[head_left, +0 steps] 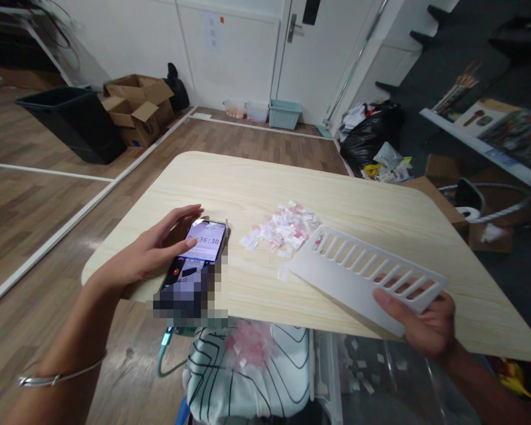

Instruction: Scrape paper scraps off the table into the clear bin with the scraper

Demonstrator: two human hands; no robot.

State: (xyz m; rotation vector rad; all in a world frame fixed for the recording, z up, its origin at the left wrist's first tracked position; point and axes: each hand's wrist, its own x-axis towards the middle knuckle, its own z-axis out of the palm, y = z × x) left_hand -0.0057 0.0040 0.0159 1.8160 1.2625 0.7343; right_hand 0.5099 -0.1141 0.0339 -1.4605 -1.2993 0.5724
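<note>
My left hand point(153, 254) rests on a smartphone point(199, 251) lying on the pale wooden table point(256, 189), a fingertip touching its lit screen, which shows a timer. My right hand point(425, 324) grips the near corner of a flat white plastic board with a row of slots point(365, 268), held tilted over the table's front edge. A heap of small pink and white paper slips point(285, 230) lies between the phone and the board, touching the board's far corner.
More slips lie on my lap point(250, 348) and in a clear bin point(371, 378) below the table edge. Cardboard boxes point(137, 106) and a black bin point(77, 121) stand far left; black bags point(371, 133) and a shelf point(482, 136) at right.
</note>
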